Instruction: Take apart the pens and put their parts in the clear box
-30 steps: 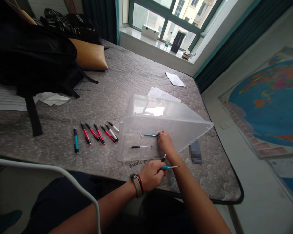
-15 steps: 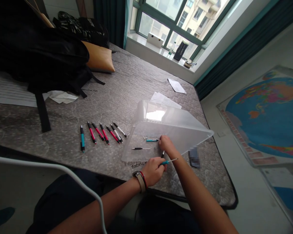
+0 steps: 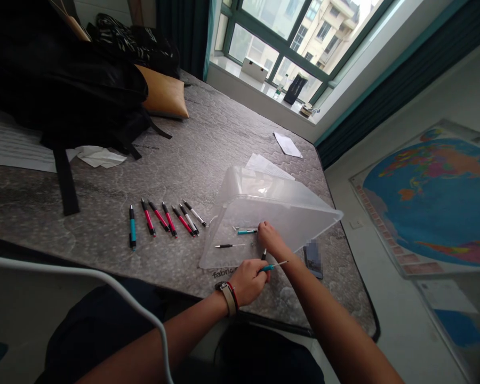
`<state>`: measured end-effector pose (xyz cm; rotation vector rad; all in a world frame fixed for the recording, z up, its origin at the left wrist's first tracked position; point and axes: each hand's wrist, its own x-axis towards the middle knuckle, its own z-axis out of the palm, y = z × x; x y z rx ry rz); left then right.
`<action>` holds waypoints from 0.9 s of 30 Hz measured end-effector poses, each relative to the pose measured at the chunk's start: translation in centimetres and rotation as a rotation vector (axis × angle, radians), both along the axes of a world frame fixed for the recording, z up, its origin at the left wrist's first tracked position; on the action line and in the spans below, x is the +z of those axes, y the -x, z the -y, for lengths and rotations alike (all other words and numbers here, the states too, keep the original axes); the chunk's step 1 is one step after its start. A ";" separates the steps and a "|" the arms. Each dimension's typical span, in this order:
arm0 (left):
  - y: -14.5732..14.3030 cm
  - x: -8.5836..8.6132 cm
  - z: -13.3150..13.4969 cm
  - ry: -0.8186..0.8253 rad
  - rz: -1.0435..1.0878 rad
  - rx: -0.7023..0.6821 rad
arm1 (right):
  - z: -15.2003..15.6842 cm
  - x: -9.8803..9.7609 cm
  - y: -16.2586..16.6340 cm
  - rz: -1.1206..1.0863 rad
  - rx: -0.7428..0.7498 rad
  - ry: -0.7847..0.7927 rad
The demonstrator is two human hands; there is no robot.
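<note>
My left hand (image 3: pixel 250 281) is closed around a teal pen part (image 3: pixel 267 268) with a thin refill sticking out to the right. A black pen piece with a silver tip (image 3: pixel 264 255) pokes up from the same hand. My right hand (image 3: pixel 269 237) reaches into a translucent plastic box (image 3: pixel 320 213) lying tipped over, its fingers pinched at the floor of the box. What they hold, if anything, is hidden. Touching or just left of those fingers lies a teal pen barrel (image 3: pixel 246 232). Nearer me in the box is a black pen part with a thin refill (image 3: pixel 224 246), among tiny loose parts.
Left of the box lie several red pens (image 3: pixel 169 220), white pens (image 3: pixel 189 218) and a teal pen (image 3: pixel 133 228) on the mattress (image 3: pixel 176 160). A dark phone-like object (image 3: pixel 313 260) is at the right. A black backpack (image 3: pixel 72 90) fills the far left; a white cable (image 3: pixel 104 277) crosses the front.
The view has shifted slightly. Both hands stay almost where they were, the left still holding the teal pen part and the right still inside the box.
</note>
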<state>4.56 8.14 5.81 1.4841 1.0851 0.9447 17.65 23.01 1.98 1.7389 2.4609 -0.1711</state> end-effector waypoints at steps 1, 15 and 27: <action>0.0 -0.1 0.0 0.000 0.008 0.005 | 0.1 0.1 0.0 0.002 0.006 0.003; 0.6 -1.1 -1.5 0.048 0.131 0.102 | 5.9 2.2 0.1 -1.321 -0.416 0.102; -0.3 -3.2 -1.9 0.115 0.046 0.052 | 10.8 4.6 2.0 -2.099 -0.592 0.203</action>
